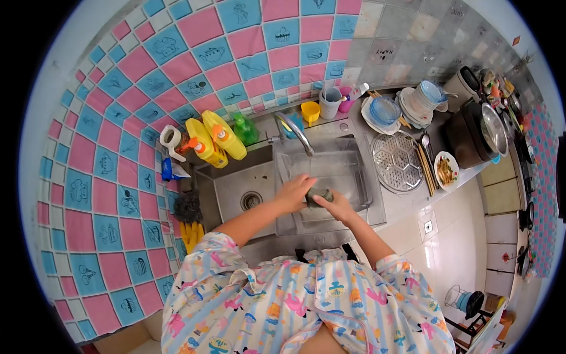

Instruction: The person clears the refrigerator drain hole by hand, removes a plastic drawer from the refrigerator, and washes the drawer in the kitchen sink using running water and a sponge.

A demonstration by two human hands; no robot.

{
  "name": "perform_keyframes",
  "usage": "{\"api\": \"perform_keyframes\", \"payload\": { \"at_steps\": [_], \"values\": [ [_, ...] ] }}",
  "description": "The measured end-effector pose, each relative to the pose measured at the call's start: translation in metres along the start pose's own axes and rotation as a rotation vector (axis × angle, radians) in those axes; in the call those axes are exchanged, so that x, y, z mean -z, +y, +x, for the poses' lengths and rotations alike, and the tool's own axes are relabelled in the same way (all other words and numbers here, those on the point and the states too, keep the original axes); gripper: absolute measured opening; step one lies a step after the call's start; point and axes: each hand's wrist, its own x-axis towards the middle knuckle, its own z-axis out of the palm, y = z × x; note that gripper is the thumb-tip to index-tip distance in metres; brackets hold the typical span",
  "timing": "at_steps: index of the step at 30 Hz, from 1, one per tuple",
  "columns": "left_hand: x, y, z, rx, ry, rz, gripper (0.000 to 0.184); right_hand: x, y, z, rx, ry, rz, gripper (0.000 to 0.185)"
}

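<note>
Both hands are together over the right basin of a steel sink [236, 194]. A small dark grey-green object [319, 198], perhaps a cloth or scourer, is between them. My left hand [295, 193] grips it from the left, fingers closed. From the right, my right hand [336, 207] holds its other side with the thumb on top. Under the hands, a large translucent rectangular tub [285, 171] sits in the basin. The faucet [299, 137] arches over the tub's back part. Whether water is running cannot be made out.
Yellow bottles [206, 144] and a green bottle [244, 128] stand behind the left basin. A yellow cup [310, 111] is behind the faucet. To the right are a steel rack [398, 160], chopsticks [425, 171], a plate of food [446, 170], stacked bowls [384, 111] and a dark pot [469, 135].
</note>
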Motion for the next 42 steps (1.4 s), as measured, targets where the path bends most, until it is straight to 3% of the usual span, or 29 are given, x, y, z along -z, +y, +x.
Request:
{"api": "perform_keyframes", "payload": {
  "at_steps": [2,5,7,10,14,20,23,26,28,30,33,35,38,42],
  "values": [
    [0.029,-0.013,-0.008,-0.034,-0.009,-0.014,0.041,0.014,0.003,-0.01,0.024,0.109,-0.047,0.052],
    [0.036,-0.065,-0.015,0.106,0.239,0.056,0.048,0.032,0.015,-0.023,-0.06,0.156,-0.022,0.046],
    [0.038,-0.102,0.003,0.566,0.226,-0.292,0.056,0.035,0.025,-0.027,-0.053,0.208,0.223,0.037],
    [0.025,-0.159,0.03,0.563,0.408,-0.137,0.064,0.039,0.036,-0.027,-0.022,0.255,0.487,0.031],
    [0.015,-0.197,0.064,0.745,0.354,-0.401,0.077,0.043,0.006,-0.045,-0.024,0.308,0.767,0.04],
    [0.013,-0.176,0.06,0.718,0.329,-0.302,0.068,0.05,0.004,-0.059,0.021,0.431,0.842,0.035],
    [0.006,-0.165,0.048,0.656,0.387,-0.272,0.064,0.049,0.011,-0.05,-0.064,0.394,0.881,0.031],
    [-0.008,-0.135,0.022,0.677,0.427,-0.184,0.065,0.053,0.035,-0.033,-0.046,0.502,0.807,0.029],
    [-0.015,-0.1,-0.012,0.636,0.464,-0.114,0.065,0.068,0.035,-0.038,-0.056,0.634,0.554,0.03],
    [-0.025,-0.069,-0.053,0.755,0.473,-0.158,0.07,0.094,0.025,-0.051,-0.115,0.716,0.151,0.038],
    [-0.033,-0.036,-0.102,1.027,0.268,-0.502,0.075,0.109,0.036,-0.062,0.045,0.953,-0.376,0.044],
    [-0.018,-0.002,-0.114,1.162,0.087,-0.858,0.077,0.114,0.043,-0.066,0.025,0.908,-0.397,0.052],
    [-0.035,0.014,-0.123,1.157,0.169,-0.843,0.059,0.114,0.052,-0.067,-0.068,0.819,-0.457,0.057],
    [-0.038,0.014,-0.125,1.149,0.184,-0.799,0.06,0.117,0.057,-0.068,-0.13,0.664,-0.377,0.055]
  ]
}}
